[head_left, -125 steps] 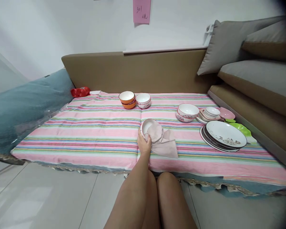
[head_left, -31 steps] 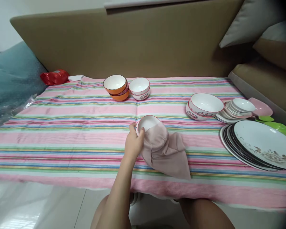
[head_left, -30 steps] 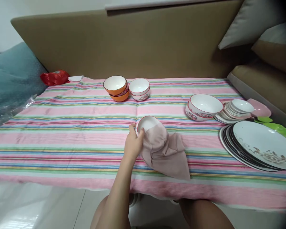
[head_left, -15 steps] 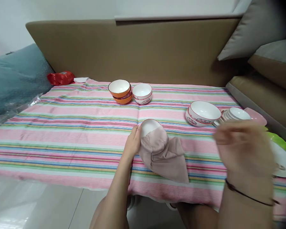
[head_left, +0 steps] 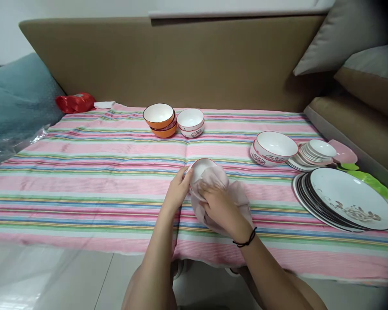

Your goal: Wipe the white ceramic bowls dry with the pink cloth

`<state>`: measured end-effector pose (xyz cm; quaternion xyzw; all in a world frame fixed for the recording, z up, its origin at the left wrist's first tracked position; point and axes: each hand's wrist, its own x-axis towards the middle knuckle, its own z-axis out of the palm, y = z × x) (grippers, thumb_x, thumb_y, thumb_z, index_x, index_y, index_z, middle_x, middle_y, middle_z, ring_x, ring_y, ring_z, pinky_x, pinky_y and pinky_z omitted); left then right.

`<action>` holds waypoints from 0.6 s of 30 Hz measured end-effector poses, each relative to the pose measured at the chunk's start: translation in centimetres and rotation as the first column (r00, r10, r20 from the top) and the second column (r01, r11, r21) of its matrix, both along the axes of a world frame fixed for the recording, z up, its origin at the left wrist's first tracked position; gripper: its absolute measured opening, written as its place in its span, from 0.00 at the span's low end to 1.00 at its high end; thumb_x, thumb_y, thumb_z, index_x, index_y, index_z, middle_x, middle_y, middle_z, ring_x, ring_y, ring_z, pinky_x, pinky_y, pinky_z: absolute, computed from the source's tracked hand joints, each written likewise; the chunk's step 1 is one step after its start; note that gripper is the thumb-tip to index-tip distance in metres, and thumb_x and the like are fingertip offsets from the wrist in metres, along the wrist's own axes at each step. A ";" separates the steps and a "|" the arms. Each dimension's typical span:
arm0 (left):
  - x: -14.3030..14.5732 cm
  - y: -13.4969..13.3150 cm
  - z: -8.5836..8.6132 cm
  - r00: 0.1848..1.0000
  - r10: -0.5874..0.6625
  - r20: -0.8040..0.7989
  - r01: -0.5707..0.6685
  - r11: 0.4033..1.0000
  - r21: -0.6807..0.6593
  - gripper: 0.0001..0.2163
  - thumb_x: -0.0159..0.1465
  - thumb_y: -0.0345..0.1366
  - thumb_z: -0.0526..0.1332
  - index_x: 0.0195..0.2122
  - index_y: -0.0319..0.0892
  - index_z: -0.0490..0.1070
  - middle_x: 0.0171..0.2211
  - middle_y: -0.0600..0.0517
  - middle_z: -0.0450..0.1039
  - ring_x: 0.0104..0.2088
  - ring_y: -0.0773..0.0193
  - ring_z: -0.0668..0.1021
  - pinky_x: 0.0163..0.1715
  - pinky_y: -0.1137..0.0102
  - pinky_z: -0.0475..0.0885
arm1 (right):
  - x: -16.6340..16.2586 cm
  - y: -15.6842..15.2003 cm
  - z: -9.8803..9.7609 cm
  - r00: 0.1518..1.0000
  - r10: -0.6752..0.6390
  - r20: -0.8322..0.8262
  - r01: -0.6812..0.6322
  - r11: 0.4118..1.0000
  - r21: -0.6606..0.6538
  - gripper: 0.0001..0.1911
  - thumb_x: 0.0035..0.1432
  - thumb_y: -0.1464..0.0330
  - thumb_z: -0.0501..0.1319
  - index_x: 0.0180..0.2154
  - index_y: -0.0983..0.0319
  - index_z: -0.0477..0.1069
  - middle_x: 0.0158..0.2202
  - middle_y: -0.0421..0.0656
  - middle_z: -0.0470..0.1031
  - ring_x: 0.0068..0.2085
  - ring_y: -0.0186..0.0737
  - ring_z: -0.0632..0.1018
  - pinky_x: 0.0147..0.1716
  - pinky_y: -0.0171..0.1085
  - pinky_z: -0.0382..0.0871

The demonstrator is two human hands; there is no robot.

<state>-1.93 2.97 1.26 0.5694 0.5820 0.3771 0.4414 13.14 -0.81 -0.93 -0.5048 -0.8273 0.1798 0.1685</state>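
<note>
1. The left hand [head_left: 176, 193] grips the left rim of a red-rimmed bowl [head_left: 198, 168], near the middle of the striped cover [head_left: 110, 189].
2. The right hand [head_left: 220, 207] touches a pinkish cloth [head_left: 217, 175] partly inside that bowl; whether it grasps, I cannot tell.
3. Stacked plates [head_left: 351, 196] lie to the right.

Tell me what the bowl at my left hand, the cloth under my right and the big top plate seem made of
The bowl is probably glazed ceramic: smooth white inside, red-lined rim. The cloth looks like thin, matt fabric, since it drapes in soft folds; fibre unclear. The top plate seems glazed ceramic, smooth, white, with a brown floral pattern, possibly melamine.
</note>
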 end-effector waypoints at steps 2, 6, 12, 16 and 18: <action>0.1 -0.1 0.0 1.000 -0.003 0.008 0.003 1.000 -0.002 0.20 0.64 0.51 0.53 0.48 0.43 0.72 0.38 0.49 0.76 0.38 0.59 0.76 0.40 0.67 0.71 | 0.6 0.3 -0.7 0.996 -0.054 0.070 0.051 0.998 0.042 0.25 0.57 0.75 0.58 0.57 0.69 0.66 0.63 0.56 0.61 0.63 0.54 0.62 0.63 0.52 0.53; 0.5 -0.3 -0.4 1.000 -0.015 -0.003 0.015 0.999 -0.048 0.24 0.64 0.55 0.52 0.52 0.44 0.68 0.34 0.50 0.74 0.35 0.59 0.76 0.38 0.67 0.71 | 0.7 0.3 -0.8 0.992 -0.063 0.107 0.056 0.997 0.060 0.25 0.57 0.76 0.56 0.57 0.69 0.65 0.61 0.56 0.64 0.62 0.54 0.64 0.61 0.50 0.57; 1.0 0.3 -1.1 1.000 -0.001 0.019 0.002 0.999 -0.046 0.24 0.65 0.57 0.46 0.50 0.45 0.66 0.47 0.48 0.72 0.48 0.57 0.74 0.49 0.65 0.67 | -1.2 -1.4 1.0 0.992 -0.064 0.108 0.069 0.997 -0.041 0.11 0.62 0.72 0.52 0.35 0.67 0.72 0.32 0.51 0.77 0.32 0.48 0.76 0.31 0.41 0.67; 0.9 0.6 -0.8 0.999 -0.009 0.031 0.013 0.995 -0.102 0.23 0.64 0.58 0.47 0.46 0.44 0.67 0.37 0.49 0.74 0.36 0.59 0.76 0.35 0.68 0.71 | -0.2 -1.6 0.9 0.999 -0.046 0.005 0.046 0.998 -0.050 0.12 0.64 0.70 0.51 0.36 0.65 0.72 0.33 0.49 0.77 0.34 0.45 0.76 0.33 0.40 0.68; 0.8 0.6 -0.6 0.999 -0.024 0.043 0.029 0.993 -0.118 0.24 0.64 0.58 0.47 0.45 0.43 0.67 0.35 0.49 0.73 0.33 0.60 0.75 0.27 0.70 0.69 | 1.1 -1.2 0.3 1.000 -0.030 0.010 0.030 0.999 0.012 0.11 0.62 0.73 0.53 0.40 0.65 0.73 0.40 0.50 0.77 0.42 0.47 0.76 0.43 0.43 0.68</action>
